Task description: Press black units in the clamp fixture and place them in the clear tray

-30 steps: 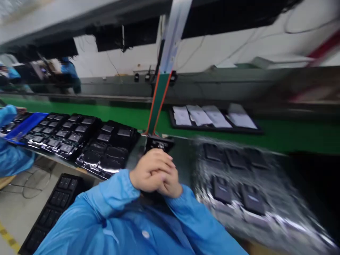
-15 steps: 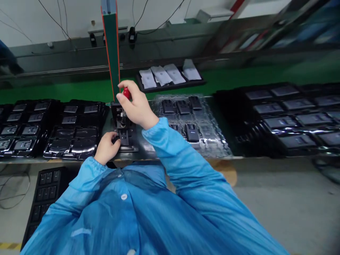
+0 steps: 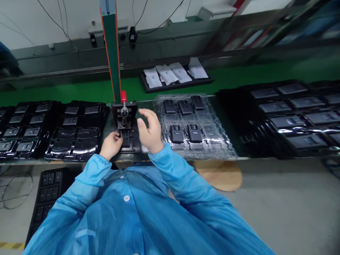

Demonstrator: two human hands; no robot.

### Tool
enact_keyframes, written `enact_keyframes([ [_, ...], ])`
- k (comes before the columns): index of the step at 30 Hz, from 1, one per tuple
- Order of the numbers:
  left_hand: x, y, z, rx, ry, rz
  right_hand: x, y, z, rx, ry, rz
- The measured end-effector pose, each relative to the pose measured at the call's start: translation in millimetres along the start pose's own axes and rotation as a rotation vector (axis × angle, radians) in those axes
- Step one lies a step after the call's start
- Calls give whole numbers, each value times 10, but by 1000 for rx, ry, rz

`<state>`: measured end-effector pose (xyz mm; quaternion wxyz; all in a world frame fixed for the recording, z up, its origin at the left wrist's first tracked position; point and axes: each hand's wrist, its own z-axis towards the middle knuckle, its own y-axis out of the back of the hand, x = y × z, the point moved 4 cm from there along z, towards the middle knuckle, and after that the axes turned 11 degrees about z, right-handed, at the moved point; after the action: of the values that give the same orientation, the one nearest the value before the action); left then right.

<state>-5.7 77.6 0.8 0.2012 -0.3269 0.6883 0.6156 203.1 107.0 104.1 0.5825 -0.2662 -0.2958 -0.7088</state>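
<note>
White wall [image 3: 79, 17] at the back, one green strip [image 3: 74, 89] along the dark bench [image 3: 148, 105], one green post [image 3: 113, 53] with orange edges rising behind the fixture.

Counts, far side: one black tray [image 3: 186, 85] with four white packets [image 3: 166, 74]. Right of the fixture: one clear tray [image 3: 212, 134] with five black devices [image 3: 194, 133] – three in the back row, two in the front. Far right: stacked black trays [image 3: 268, 145] of devices, too blurred to count reliably. Left of the fixture: one black pocketed tray [image 3: 85, 143] with three grey-topped units [image 3: 70, 121]; the next tray over has eight [image 3: 32, 131]. Below the bench: one round wooden stool [image 3: 220, 175], one black rack [image 3: 63, 180] lower left.

One fixture [image 3: 130, 115], one red handle [image 3: 123, 96], standing upright. One black device [image 3: 125, 139] lies flat at the fixture base, below the plunger.

Left hand [image 3: 111, 145] is just left of that device, thumb and fingers bunched at its left edge – can't make out whether they grip it. Right hand [image 3: 151, 129] is right of the device and fixture, clear of both, thumb and fingers spread, holding nothing.
</note>
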Motion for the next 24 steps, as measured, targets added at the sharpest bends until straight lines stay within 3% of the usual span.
enact_keyframes([
  [4, -22, -23, 97, 12, -2, -19, 88, 248, -471, -69, -48, 10],
  [9, -81, -54, 203, 34, -11, -47, 110, 433, -835, -43, -199, 25],
  [16, -52, -35, 173, 34, 39, -143, 139, 385, -1166, 93, -378, 113],
  [24, -86, 141, -263, 124, 58, -394, 86, 205, -1314, 218, -554, 193],
])
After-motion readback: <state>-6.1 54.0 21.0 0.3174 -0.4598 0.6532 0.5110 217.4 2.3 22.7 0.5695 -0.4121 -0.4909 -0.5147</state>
